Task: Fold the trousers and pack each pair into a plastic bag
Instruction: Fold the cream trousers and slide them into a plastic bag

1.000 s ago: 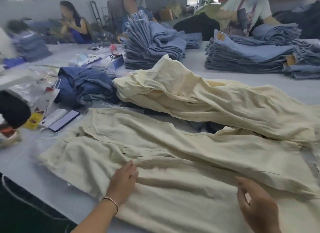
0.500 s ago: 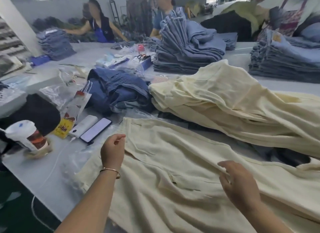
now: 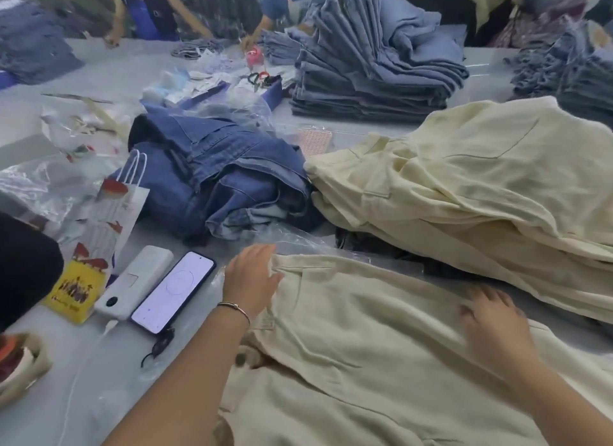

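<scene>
Lying flat across the near side of the tabletop (image 3: 49,396), the cream trousers (image 3: 348,346) were spread with their waistband end toward the person's left. The left hand (image 3: 248,279) rested at that waistband corner, its fingers (image 3: 262,251) straight and laid on the cloth's edge rather than curled round it. The right hand (image 3: 491,322) lay further along the leg, fingers spread and pressing the fabric down, gripping nothing. Folding looked to be only at the smoothing stage.

A clear plastic bag (image 3: 298,239) lay crumpled just beyond the waistband, partly under the cloth, I thought. If the trousers were folded over it, the bag could get caught inside the fold and need pulling free, undoing the crease.

Behind, a heap of cream trousers (image 3: 481,180) sloped toward the working pair and looked loose. A sweep of the right arm could drag its lower edge onto the spread pair, or mix two pairs into one fold.

To the left, a phone (image 3: 174,291) and a white power bank (image 3: 132,283) sat just beside the waistband, with a cable (image 3: 79,372) running toward the tabletop's edge. A waistband flipped that way might push them or snag the cable. The dark denim pile (image 3: 215,180) lay beyond them, well clear.
</scene>
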`<state>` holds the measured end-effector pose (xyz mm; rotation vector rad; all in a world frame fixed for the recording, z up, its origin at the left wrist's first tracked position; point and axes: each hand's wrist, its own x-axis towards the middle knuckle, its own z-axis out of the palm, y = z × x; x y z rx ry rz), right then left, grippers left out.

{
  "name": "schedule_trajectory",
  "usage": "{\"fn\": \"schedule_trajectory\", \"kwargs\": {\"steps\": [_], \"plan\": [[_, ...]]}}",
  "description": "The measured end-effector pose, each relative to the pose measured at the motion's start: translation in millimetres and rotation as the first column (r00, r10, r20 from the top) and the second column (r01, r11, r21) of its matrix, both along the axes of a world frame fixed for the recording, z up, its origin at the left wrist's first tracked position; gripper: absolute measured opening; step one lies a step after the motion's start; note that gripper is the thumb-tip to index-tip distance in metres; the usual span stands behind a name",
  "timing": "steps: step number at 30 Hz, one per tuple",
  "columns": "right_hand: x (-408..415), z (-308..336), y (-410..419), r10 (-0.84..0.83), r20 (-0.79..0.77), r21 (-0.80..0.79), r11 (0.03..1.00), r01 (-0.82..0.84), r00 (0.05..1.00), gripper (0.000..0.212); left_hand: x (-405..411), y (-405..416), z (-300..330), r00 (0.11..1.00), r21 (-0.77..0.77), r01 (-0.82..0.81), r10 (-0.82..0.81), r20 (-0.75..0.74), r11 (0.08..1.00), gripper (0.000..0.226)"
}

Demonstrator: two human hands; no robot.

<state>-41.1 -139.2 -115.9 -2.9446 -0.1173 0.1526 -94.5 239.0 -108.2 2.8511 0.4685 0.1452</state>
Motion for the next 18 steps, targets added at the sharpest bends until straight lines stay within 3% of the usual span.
{"fn": "schedule_trajectory", "kwargs": {"steps": [3, 6, 10, 13, 18], "plan": [[8, -5, 1, -0.027, -0.060, -0.126, 0.992, 0.019, 0.998, 0.050, 9, 15, -8, 0.999, 0.106, 0.050, -0.047, -0.026, 0.993, 0.049], [14, -7, 4, -0.020, -0.049, -0.162, 0.987, 0.012, 0.999, 0.038, 12, 22, -8, 0.995, 0.156, 0.090, -0.097, 0.033, 0.984, 0.031], [14, -2, 1, -0.072, 0.013, -0.072, 0.995, 0.072, 0.997, 0.027, 6, 20, 4, 0.984, 0.169, 0.129, -0.147, 0.101, 0.977, 0.012], [-2, 18, -4, -0.155, 0.132, 0.061, 0.987, 0.148, 0.979, 0.012, -7, 15, 21, 0.955, 0.168, 0.174, -0.208, 0.213, 0.970, 0.015], [-42, 71, -29, -0.039, 0.478, 0.157, 0.987, -0.042, 0.878, 0.029, -46, 12, 66, 0.929, 0.263, 0.150, -0.227, 0.293, 0.953, 0.011]]}}
